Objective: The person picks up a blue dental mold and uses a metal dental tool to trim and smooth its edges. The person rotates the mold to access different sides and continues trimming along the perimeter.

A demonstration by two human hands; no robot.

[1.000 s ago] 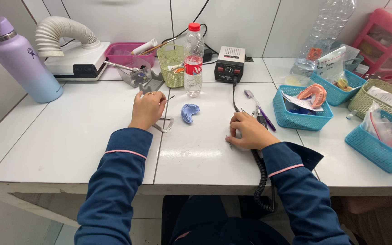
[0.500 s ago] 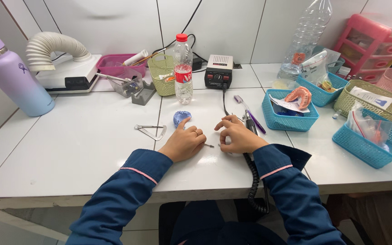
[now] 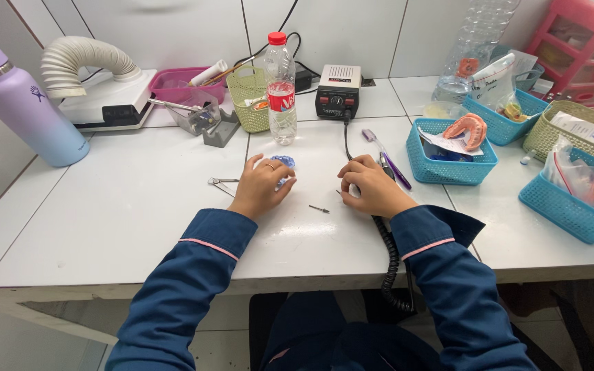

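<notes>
Left hand atop blue dental piece

- Left hand palm-down on white tabletop, fingers over a blue dental piece.
- Right hand closed around a handpiece; coiled cord runs off the front edge.
- Small burr lies between the hands.
- Metal tool just left of left hand.
- Control box and water bottle behind.
</notes>
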